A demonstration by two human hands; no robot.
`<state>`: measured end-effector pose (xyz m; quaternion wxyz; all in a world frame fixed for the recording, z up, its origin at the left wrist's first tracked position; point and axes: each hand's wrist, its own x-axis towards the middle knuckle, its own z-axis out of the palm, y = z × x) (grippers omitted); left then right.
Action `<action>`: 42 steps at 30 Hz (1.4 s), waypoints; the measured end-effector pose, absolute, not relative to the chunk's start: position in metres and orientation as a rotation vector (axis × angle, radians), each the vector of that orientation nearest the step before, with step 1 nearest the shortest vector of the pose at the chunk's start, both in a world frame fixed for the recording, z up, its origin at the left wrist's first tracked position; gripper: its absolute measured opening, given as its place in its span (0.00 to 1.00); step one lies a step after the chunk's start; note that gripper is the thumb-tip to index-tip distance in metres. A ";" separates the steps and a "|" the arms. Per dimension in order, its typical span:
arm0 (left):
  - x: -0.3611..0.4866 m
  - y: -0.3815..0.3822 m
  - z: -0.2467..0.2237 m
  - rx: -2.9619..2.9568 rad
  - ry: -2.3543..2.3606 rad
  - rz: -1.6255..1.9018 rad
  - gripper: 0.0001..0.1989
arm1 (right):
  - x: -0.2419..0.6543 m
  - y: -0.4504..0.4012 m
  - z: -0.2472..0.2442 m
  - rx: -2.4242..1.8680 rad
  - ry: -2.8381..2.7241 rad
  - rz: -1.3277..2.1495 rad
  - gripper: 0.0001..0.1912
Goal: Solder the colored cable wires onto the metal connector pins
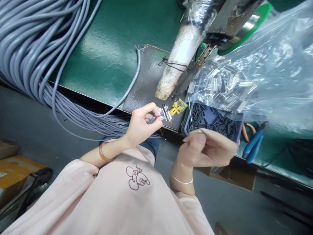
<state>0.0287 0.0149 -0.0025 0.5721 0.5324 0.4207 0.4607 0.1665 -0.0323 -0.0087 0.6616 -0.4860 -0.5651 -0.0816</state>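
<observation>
My left hand (144,122) is closed, pinching the end of a grey cable (151,120) with thin coloured wires fanned out. The wires meet a small metal multi-pin connector (167,113) at my fingertips. Right beside that connector lies a yellow piece (178,107) on the dark board (146,78). My right hand (205,148) is raised in front of the parts tray, fingers curled and slightly blurred. A thin silvery wire (191,116) runs down towards its fingertips; whether they grip it is unclear.
A white wrapped tube (177,62) and metal bar (195,73) slant down over the board. A blue tray (210,116) holds black sleeves, beneath a plastic bag of connectors (222,85). Blue-handled cutters (254,145), a green-rimmed spool (244,31) and coiled grey cable (36,42) lie around.
</observation>
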 end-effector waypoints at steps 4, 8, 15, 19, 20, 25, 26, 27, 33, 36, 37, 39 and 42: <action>0.027 0.016 -0.003 1.214 0.968 1.106 0.05 | 0.168 -0.039 -0.008 -1.172 -1.321 -0.100 0.18; 0.027 0.019 -0.001 1.202 0.948 1.104 0.05 | 0.164 -0.041 -0.009 -1.335 -1.538 -0.065 0.11; 0.031 0.024 0.001 1.228 0.956 1.146 0.06 | 0.159 -0.028 -0.005 -1.348 -1.592 -0.051 0.07; 0.031 0.026 0.005 1.259 0.944 1.161 0.05 | 0.160 -0.027 -0.003 -1.332 -1.591 -0.061 0.08; 0.031 0.026 0.006 1.268 0.943 1.163 0.05 | 0.159 -0.027 -0.003 -1.333 -1.596 -0.064 0.09; 0.029 0.027 0.007 1.278 0.948 1.134 0.05 | 0.158 -0.029 -0.002 -1.310 -1.603 -0.046 0.10; 0.028 0.026 0.006 1.274 0.949 1.120 0.05 | 0.158 -0.030 -0.002 -1.312 -1.608 -0.047 0.10; 0.028 0.026 0.005 1.269 0.952 1.108 0.05 | 0.159 -0.030 -0.003 -1.320 -1.616 -0.051 0.10; 0.029 0.023 0.002 1.276 0.970 1.097 0.05 | 0.161 -0.030 -0.004 -1.358 -1.640 -0.102 0.09; 0.030 0.023 0.003 1.306 0.955 1.122 0.05 | 0.160 -0.027 -0.002 -1.349 -1.649 -0.138 0.09; 0.030 0.023 0.004 1.315 0.946 1.135 0.05 | 0.160 -0.027 -0.001 -1.346 -1.650 -0.154 0.09; 0.030 0.024 0.006 1.332 0.922 1.155 0.05 | 0.159 -0.026 0.001 -1.342 -1.652 -0.182 0.10; 0.029 0.025 0.006 1.330 0.917 1.156 0.05 | 0.157 -0.027 0.001 -1.326 -1.675 -0.207 0.10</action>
